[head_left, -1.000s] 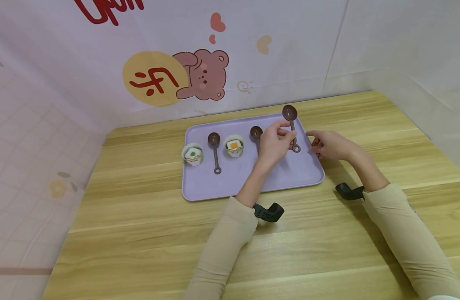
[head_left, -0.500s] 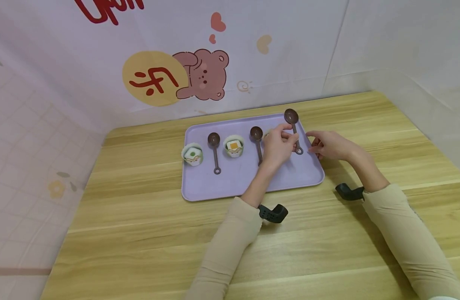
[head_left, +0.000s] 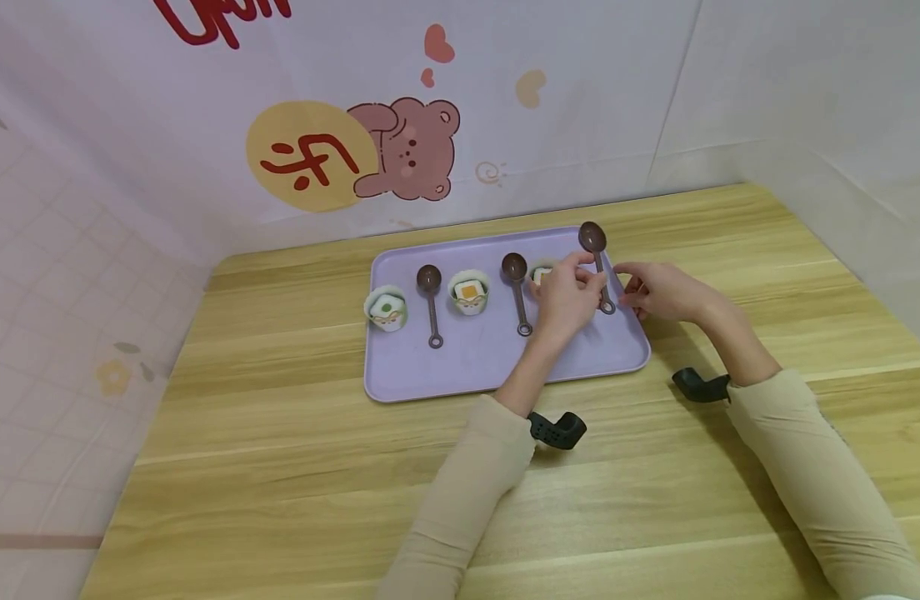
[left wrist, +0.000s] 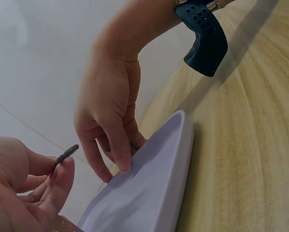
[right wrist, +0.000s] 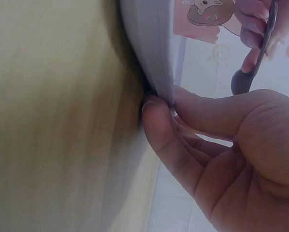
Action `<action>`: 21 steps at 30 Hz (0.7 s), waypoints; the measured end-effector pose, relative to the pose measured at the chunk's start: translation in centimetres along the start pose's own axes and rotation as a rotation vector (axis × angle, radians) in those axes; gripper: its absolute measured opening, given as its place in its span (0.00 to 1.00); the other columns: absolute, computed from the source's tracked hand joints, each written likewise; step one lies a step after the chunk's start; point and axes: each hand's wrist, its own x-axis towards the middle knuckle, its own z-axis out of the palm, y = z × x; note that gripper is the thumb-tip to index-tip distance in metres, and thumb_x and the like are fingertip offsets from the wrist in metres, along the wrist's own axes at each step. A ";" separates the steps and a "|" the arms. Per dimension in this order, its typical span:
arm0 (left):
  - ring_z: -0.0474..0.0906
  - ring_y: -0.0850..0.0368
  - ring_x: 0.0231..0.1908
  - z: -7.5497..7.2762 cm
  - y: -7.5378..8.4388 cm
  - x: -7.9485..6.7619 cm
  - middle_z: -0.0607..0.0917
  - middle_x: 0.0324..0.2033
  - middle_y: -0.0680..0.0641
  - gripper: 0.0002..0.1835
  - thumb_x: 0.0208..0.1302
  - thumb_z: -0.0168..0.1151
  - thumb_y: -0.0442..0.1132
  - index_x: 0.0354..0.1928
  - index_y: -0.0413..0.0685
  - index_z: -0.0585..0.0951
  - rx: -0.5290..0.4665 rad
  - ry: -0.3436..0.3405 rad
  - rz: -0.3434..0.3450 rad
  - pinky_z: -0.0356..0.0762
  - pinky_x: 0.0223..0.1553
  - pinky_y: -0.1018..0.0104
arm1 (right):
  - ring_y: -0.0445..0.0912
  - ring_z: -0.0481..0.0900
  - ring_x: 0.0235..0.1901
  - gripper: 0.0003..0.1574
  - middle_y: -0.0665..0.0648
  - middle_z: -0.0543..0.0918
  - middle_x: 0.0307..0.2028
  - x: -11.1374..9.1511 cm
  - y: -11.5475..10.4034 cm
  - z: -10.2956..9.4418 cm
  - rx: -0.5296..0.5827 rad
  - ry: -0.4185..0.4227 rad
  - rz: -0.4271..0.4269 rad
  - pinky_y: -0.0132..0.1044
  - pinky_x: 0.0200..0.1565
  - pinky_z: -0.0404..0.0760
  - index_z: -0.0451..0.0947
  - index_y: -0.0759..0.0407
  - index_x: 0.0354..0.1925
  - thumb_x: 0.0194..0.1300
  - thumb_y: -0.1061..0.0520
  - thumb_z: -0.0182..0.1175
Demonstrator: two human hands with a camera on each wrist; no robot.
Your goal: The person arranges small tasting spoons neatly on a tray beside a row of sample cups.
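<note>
My left hand (head_left: 568, 296) pinches a brown measuring spoon (head_left: 592, 237) by its handle, over the right end of a lilac tray (head_left: 445, 371). The spoon's bowl points toward the back. At the tray's right edge, my right hand (head_left: 666, 290) grips the rim; in the right wrist view its thumb and finger pinch the tray wall (right wrist: 151, 43). On the tray lie a brown spoon (head_left: 430, 279) at the left and another spoon (head_left: 515, 267) in the middle. Between them stands a paper cup (head_left: 469, 292) with a white and orange piece. The left hand partly hides a further cup (head_left: 541, 271).
At the tray's left end stands a paper cup (head_left: 387, 308) with a white and green piece. The tray sits on a wood-grain table (head_left: 295, 467). A printed cloth (head_left: 580, 108) hangs behind it. Black wrist mounts (head_left: 557, 429) jut from both sleeves.
My left hand has moved right and slightly toward me with the spoon, uncovering the middle spoon's handle and part of the cup beside it. The right hand stays at the tray edge.
</note>
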 end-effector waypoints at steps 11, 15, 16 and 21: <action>0.79 0.69 0.27 1.1 -0.5 0.0 0.88 0.31 0.53 0.16 0.69 0.67 0.38 0.56 0.43 0.83 0.016 0.007 0.033 0.61 0.63 0.62 | 0.50 0.84 0.27 0.31 0.65 0.84 0.34 0.0 0.2 0.0 -0.006 0.001 -0.002 0.46 0.34 0.85 0.60 0.80 0.67 0.70 0.71 0.57; 0.78 0.68 0.26 1.5 -0.6 0.0 0.88 0.30 0.53 0.16 0.69 0.67 0.37 0.56 0.41 0.82 0.036 0.018 0.047 0.69 0.48 0.75 | 0.52 0.84 0.27 0.31 0.66 0.84 0.34 -0.1 0.1 0.0 0.000 0.005 -0.004 0.46 0.33 0.85 0.60 0.81 0.67 0.70 0.71 0.58; 0.78 0.68 0.26 1.6 -0.7 0.0 0.88 0.29 0.52 0.16 0.69 0.67 0.37 0.56 0.41 0.82 0.043 0.022 0.051 0.69 0.47 0.76 | 0.52 0.84 0.27 0.31 0.66 0.84 0.34 -0.1 0.2 0.0 0.002 0.006 -0.006 0.45 0.33 0.85 0.60 0.81 0.67 0.70 0.71 0.58; 0.77 0.66 0.26 2.2 -1.0 0.1 0.88 0.28 0.51 0.17 0.68 0.66 0.36 0.57 0.38 0.82 0.077 0.022 0.060 0.69 0.33 0.81 | 0.52 0.84 0.27 0.32 0.66 0.84 0.34 -0.1 0.1 0.0 0.001 0.008 -0.009 0.45 0.32 0.85 0.60 0.81 0.66 0.70 0.71 0.58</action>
